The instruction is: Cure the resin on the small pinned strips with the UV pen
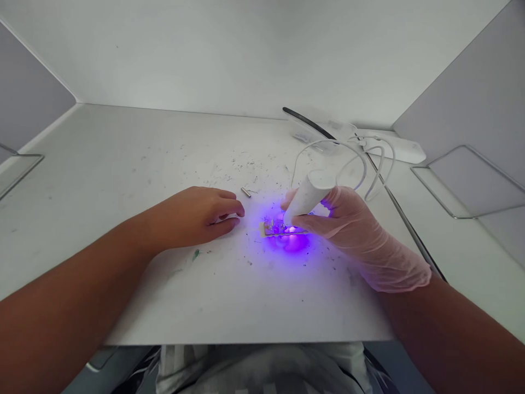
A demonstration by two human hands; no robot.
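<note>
My right hand, in a thin translucent glove, grips a white handheld lamp with a cable at its upper end. The lamp points down and casts violet light on a small strip-like piece with a pale block at its left end. Much of that piece is hidden by glare and the lamp. My left hand is bare and rests on the white table, left of the piece, its fingers loosely curled and apart, holding nothing. Just beyond its fingertips is a small metal cylinder.
A white cable loops behind the lamp towards a white power strip at the back right. Near it lie a black curved strip and clear plastic bags. Dark specks are scattered over the table. Wire frames stand at both sides.
</note>
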